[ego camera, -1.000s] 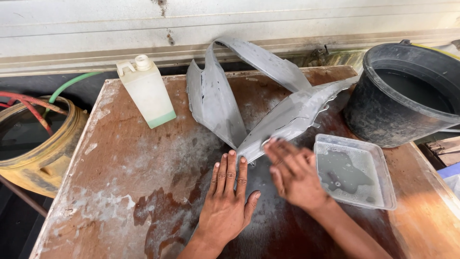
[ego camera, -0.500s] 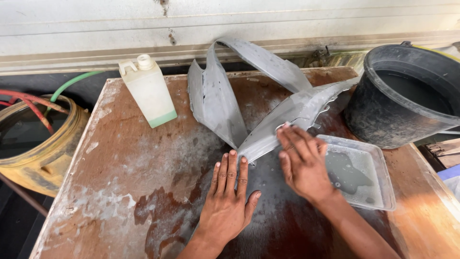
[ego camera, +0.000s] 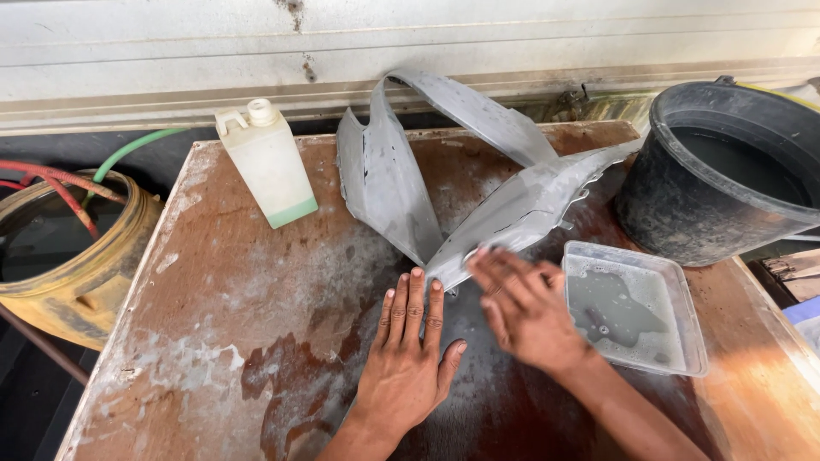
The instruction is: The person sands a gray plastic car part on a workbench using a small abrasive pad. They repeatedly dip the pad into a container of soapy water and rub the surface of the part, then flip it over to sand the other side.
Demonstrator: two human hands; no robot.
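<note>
A worn brown table (ego camera: 256, 341), streaked with pale residue and dark wet patches, fills most of the view. At its far right corner stands a big black bucket (ego camera: 683, 205) with murky water inside. On the left, off the table's edge, sits a yellowish drum (ego camera: 77, 273) with red cords and a green hose (ego camera: 128, 152) running over and behind it. In the far middle of the table lies a grey plastic panel (ego camera: 401, 188), a thin curved piece whose arms loop up toward the wall and come together in a point near the table's centre. To the near right of it, beside the bucket, is a shallow clear tray (ego camera: 675, 341) holding cloudy water. At the far left stands a whitish jug (ego camera: 266, 166) with a little green liquid at the bottom. The left hand (ego camera: 408, 358) lies flat on the table, fingers held straight and close together, fingertips just at the panel's pointed end. The right hand (ego camera: 525, 312) is blurred, open with fingers loosely spread, resting at the panel's near right edge and just beside the tray.
</note>
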